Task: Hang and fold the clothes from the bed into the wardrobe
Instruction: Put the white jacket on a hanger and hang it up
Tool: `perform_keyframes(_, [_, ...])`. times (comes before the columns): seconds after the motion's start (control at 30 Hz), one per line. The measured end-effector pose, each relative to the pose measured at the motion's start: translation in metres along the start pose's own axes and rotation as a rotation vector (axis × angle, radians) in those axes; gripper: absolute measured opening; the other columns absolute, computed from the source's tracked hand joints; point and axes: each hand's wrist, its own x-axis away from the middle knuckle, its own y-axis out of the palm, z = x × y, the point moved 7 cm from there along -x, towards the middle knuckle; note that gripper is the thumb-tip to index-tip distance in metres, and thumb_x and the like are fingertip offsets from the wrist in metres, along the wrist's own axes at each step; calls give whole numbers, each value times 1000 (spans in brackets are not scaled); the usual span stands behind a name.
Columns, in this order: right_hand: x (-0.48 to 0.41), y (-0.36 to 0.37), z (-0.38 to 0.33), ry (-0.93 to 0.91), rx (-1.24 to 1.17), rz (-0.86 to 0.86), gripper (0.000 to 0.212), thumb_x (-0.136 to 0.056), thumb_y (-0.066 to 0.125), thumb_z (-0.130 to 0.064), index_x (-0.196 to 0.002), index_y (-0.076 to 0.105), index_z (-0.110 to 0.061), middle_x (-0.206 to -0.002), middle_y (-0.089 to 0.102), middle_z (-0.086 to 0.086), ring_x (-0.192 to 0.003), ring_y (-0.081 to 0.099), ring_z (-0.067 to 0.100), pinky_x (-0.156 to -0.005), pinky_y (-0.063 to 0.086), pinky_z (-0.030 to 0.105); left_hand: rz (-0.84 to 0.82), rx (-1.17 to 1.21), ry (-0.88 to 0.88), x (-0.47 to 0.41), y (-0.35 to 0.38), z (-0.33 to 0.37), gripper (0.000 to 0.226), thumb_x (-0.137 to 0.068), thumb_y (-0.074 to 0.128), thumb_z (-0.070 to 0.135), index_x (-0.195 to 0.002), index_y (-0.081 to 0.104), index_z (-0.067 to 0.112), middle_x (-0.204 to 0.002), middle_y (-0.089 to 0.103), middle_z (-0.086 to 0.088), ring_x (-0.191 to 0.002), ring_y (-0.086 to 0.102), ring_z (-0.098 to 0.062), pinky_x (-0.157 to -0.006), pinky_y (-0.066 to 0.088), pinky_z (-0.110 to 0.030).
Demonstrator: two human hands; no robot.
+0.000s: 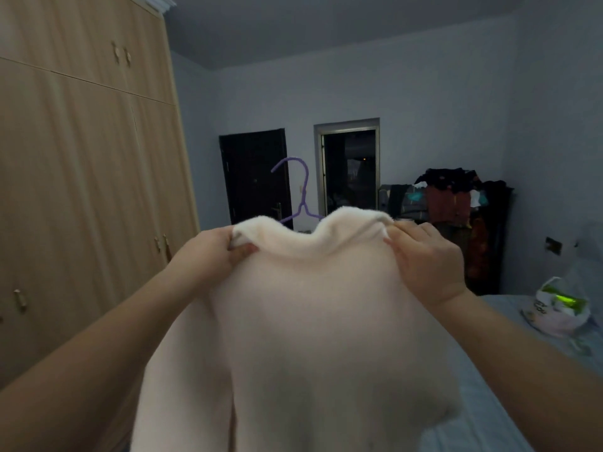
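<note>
I hold a cream fleece garment (313,314) up in front of me, and it hangs down over the bed edge. My left hand (212,252) pinches its top left edge. My right hand (427,259) grips its top right edge. A purple hanger (303,190) sticks up from behind the garment's top, hook uppermost; its shoulders are hidden inside the cloth. The light wooden wardrobe (81,164) fills the left side, all its doors closed.
The bed (483,386) with a pale blue sheet lies at the lower right, with a plastic bag (558,308) on it. A dark chair piled with clothes (456,203) stands at the far wall. A dark door (254,177) and an open doorway (350,171) are behind.
</note>
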Motion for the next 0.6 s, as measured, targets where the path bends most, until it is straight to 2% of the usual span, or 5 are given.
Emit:
perform_keyframes(0.17, [23, 23, 29, 265, -164, -272, 36, -106, 36, -34, -136, 54, -28, -100, 61, -10, -68, 56, 13, -48, 40, 23, 196, 54, 14, -1, -14, -10, 35, -87, 48, 72, -105, 61, 45, -87, 65, 17, -82, 60, -12, -72, 48, -36])
perform_keyframes(0.33, [35, 58, 40, 547, -581, -529, 40, -95, 55, -31, -132, 44, -39, -114, 49, -15, -100, 56, 10, -77, 42, 25, 217, 30, 9, -2, -15, -27, 33, -85, 49, 73, -107, 56, 49, -85, 62, 18, -83, 60, -16, -70, 48, -37])
perform_keyframes(0.43, [26, 55, 38, 543, -523, -537, 57, -90, 58, -45, -139, 31, -41, -126, 42, -11, -116, 53, 16, -89, 49, 39, 217, 27, 15, 1, -16, -22, 36, -83, 48, 73, -108, 55, 48, -84, 65, 17, -82, 61, -16, -70, 51, -38])
perform_keyframes(0.53, [14, 51, 14, 494, -581, -531, 78, -88, 57, -58, -148, 9, -50, -152, 28, -11, -132, 43, 21, -104, 43, 51, 190, 26, 3, 6, -14, -20, 36, -81, 48, 73, -102, 56, 45, -82, 66, 16, -81, 63, -16, -71, 53, -39])
perform_keyframes(0.6, [11, 62, -8, 453, -550, -613, 75, -87, 55, -63, -147, 12, -52, -142, 47, -7, -121, 53, 20, -95, 48, 47, 182, 9, 8, 12, -16, -20, 39, -78, 46, 73, -97, 56, 41, -79, 66, 15, -78, 62, -16, -69, 52, -38])
